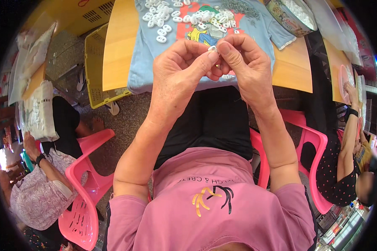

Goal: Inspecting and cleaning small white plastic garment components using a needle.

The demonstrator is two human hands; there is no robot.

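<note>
Above the near edge of the table, my left hand [178,69] pinches a small white plastic piece [213,48] between thumb and forefinger. My right hand [252,62] meets it there, thumb and fingers pressed together at the piece's right side; what they grip is hidden. Beyond my hands, a light blue printed T-shirt [144,62] lies over the table. On it are loose white oval pieces with two holes [161,35], and a mixed heap of white pieces [211,19] to their right. Small dark grey-green parts [241,7] lie in a pile at the back.
A round tin [295,19] of white pieces stands at the back right of the wooden table [295,71]. A yellow crate [97,69] is at the table's left. Co-workers sit on both sides, on pink chairs [86,201]; one person's hand [351,92] reaches over the right table.
</note>
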